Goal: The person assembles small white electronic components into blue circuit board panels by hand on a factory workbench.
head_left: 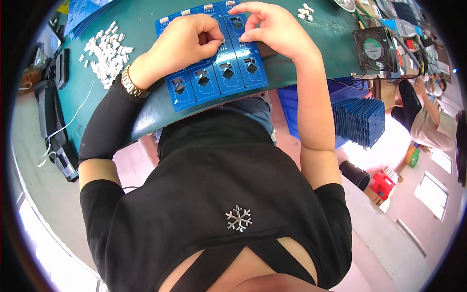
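A blue panel of joined circuit boards (210, 92) lies at the table's near edge, each section with a dark square part. My left hand (187, 39) rests over the panel's middle, thumb and forefinger pinched together on a small white connector (222, 47) at the board surface. To its right is my right hand (277, 30), forefinger stretched out and apart from the thumb. The right thumb tip touches another white connector (242, 42) on the panel. More white connectors (208, 7) stand along the panel's far edge. My left hand hides part of the upper left sections.
Loose white connectors (108, 53) lie piled on the green table (331, 48) at left, with several more (305, 12) far right. Stacked blue boards (87, 17) sit far left. A black fan (373, 50) stands right. Below the edge, a blue crate (290, 109) adjoins upright boards (360, 121).
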{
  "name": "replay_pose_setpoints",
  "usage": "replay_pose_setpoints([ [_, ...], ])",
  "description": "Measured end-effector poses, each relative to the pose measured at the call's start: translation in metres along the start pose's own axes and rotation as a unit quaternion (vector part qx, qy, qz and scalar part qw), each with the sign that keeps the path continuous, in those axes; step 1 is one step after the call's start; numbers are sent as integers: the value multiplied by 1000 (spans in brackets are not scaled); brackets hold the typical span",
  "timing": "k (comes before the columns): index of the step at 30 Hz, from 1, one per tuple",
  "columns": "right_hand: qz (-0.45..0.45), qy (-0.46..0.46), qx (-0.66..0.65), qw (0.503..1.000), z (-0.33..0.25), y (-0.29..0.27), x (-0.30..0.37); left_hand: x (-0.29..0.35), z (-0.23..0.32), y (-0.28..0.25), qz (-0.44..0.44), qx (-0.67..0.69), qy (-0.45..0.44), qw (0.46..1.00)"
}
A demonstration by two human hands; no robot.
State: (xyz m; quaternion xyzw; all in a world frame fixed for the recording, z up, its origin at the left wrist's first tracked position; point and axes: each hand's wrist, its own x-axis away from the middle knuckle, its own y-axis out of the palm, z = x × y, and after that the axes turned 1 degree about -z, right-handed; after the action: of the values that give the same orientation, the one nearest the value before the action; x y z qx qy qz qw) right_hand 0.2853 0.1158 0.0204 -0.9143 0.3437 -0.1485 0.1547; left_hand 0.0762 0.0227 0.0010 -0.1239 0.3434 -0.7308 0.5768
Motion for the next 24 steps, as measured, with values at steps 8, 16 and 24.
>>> replay_pose_setpoints([
  [8,247,-54,-54,966,46,7,55,1,0,2,-3,5,-34,999],
  [16,232,23,-122,965,26,55,96,3,-1,1,-8,-10,-14,1000],
  [24,162,159,-185,956,10,57,94,-3,-1,-11,-58,-142,120,981],
])
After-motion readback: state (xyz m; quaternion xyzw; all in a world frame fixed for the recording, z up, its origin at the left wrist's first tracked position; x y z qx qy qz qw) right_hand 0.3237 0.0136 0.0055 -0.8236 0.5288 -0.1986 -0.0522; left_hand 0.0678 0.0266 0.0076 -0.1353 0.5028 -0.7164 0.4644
